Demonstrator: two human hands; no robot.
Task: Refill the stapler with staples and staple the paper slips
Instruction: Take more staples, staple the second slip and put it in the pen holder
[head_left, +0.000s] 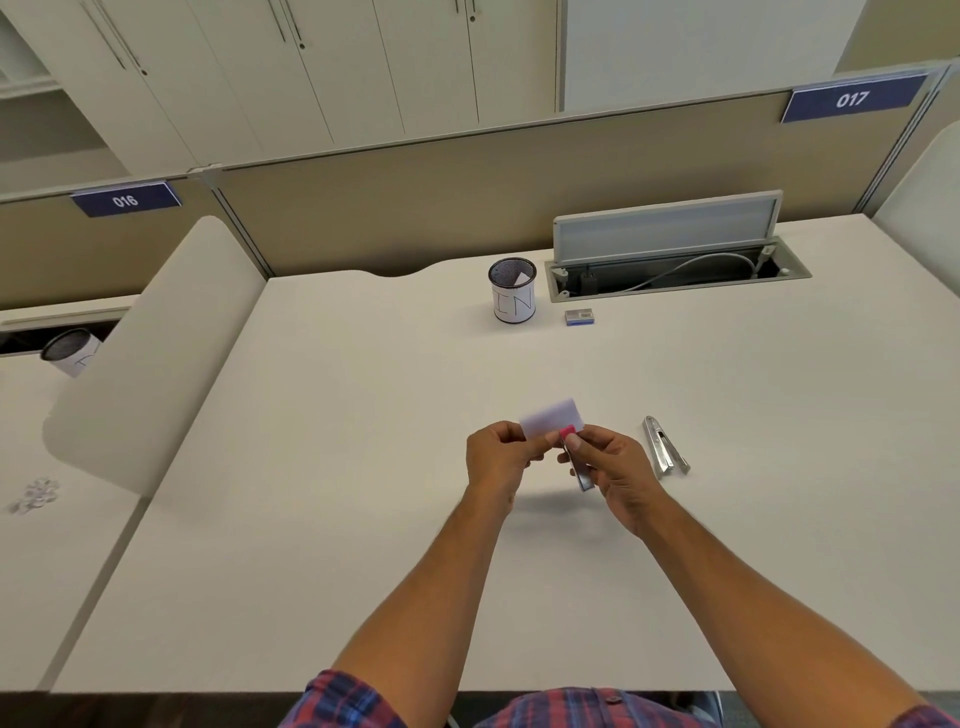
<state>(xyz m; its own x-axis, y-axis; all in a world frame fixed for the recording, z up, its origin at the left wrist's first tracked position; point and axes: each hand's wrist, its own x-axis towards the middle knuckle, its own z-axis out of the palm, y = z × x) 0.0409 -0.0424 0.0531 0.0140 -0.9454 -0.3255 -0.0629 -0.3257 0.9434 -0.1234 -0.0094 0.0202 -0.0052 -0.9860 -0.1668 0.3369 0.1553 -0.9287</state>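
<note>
Both hands are raised above the middle of the white desk (363, 467). My left hand (496, 460) pinches the near left edge of a small white paper slip (550, 415). My right hand (610, 470) is closed on a small stapler (579, 465) with a pink tip and a metal body that points down toward me. The pink tip sits at the slip's near right corner. A metal tool with two splayed arms (665, 452) lies on the desk just right of my right hand. A small blue staple box (578, 316) lies farther back.
A mesh cup labelled "IN" (512, 291) with a paper in it stands at the back centre. Beside it is an open cable hatch (675, 270) with its lid up. A padded divider (156, 353) borders the desk's left side.
</note>
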